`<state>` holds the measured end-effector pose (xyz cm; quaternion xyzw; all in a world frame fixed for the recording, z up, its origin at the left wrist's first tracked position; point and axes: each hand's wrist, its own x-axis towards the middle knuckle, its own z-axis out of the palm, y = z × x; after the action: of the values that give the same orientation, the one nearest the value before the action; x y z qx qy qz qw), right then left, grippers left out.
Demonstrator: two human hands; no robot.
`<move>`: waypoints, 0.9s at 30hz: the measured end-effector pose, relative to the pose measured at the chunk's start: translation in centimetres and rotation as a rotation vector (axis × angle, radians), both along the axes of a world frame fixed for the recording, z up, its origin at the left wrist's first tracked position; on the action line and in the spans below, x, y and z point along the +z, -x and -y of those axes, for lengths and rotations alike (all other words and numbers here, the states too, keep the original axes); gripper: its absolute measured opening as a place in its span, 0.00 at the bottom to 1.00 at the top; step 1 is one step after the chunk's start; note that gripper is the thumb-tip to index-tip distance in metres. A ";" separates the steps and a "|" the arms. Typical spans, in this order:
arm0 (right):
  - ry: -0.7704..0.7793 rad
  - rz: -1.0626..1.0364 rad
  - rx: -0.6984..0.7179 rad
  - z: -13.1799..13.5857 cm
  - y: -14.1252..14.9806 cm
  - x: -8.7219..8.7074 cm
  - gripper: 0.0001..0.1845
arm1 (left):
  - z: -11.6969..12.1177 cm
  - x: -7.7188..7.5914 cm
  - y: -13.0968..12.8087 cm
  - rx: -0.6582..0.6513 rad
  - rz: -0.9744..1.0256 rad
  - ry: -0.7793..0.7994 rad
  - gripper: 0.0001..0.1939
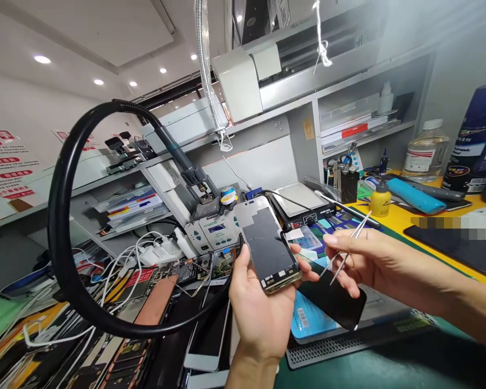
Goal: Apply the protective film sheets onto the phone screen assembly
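My left hand is wrapped round a phone screen assembly, its dark back tilted up toward me and its lower edge showing small contacts. Between the thumb and fingers of my right hand is a pair of metal tweezers, with the tips pointing down and left, apart from the screen assembly. Below my right hand lies a black phone screen, resting over a light blue packet. My palm hides part of the screen assembly's underside.
A thick black hose loops at the left from a soldering station. Phone parts and white cables crowd the bench there. A yellow bottle, a clear bottle and a spray can stand at the right.
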<state>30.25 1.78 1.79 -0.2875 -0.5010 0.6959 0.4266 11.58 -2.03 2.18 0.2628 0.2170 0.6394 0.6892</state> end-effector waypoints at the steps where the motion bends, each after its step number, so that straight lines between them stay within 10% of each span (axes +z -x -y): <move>1: 0.020 -0.008 0.011 -0.2 -0.3 0.1 0.18 | 0.0 0.0 0.1 0.009 0.000 -0.005 0.24; 12: -0.031 -0.070 0.043 0.0 0.6 3.0 0.09 | -0.1 0.2 0.3 0.100 -0.033 0.094 0.25; 19: 0.141 -0.130 -0.150 -0.4 0.9 1.5 0.11 | 0.0 0.0 0.0 0.147 -0.092 0.108 0.25; 27: 0.312 -0.101 -0.039 -0.6 0.5 0.0 0.25 | -0.1 -0.3 -0.4 0.179 -0.106 0.180 0.27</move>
<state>29.73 2.42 1.82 -0.3245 -0.3591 0.7706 0.4147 11.95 -1.94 1.88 0.2132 0.3323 0.6615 0.6376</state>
